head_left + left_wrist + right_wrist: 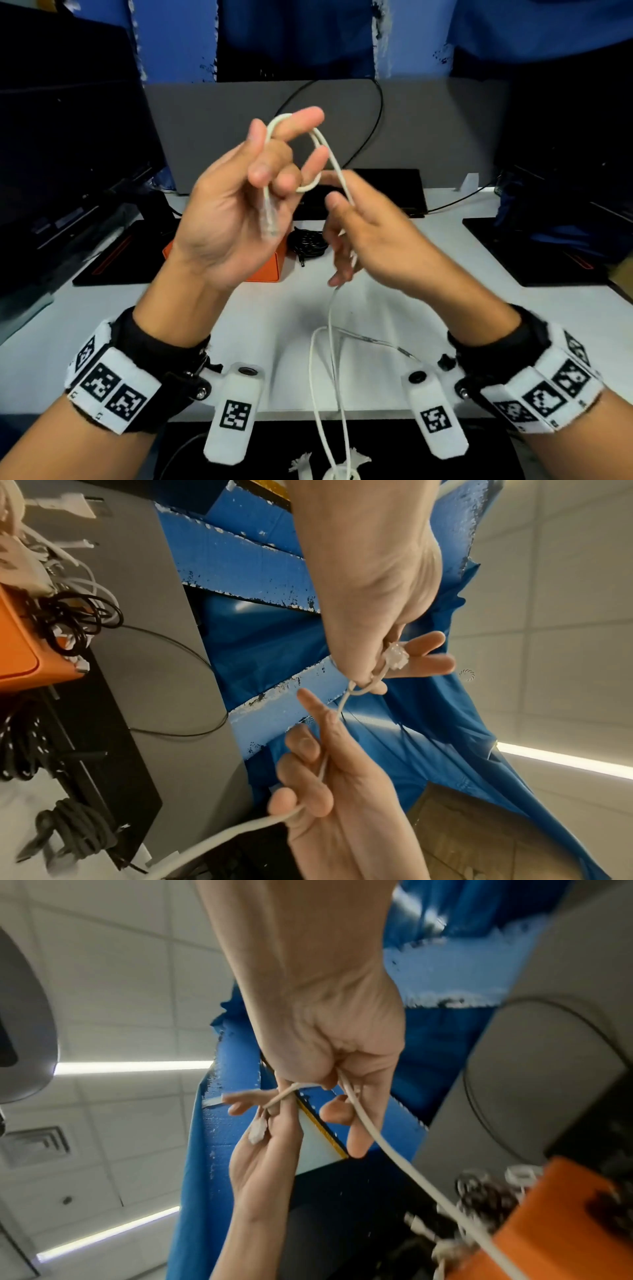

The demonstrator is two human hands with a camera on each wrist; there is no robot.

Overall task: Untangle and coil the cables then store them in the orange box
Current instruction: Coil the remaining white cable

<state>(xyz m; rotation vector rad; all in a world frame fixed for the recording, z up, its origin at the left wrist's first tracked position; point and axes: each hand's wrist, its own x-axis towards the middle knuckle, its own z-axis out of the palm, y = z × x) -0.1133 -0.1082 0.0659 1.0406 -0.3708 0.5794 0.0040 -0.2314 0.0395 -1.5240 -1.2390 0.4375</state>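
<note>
Coiling has only begun. White cable [325, 154] makes its first small loops around the fingers of the left hand [239, 205], which curls round the turns with the clear plug [269, 219] lying in its palm. Right hand [370, 233] pinches the cable just beside the loops and feeds it; most of the length hangs down toward the near bench [267, 308] edge, uncoiled. Black cable [308, 241] sits bundled beside the orange box [267, 267]. The box seems to hold some cables already, though that view is blurred.
</note>
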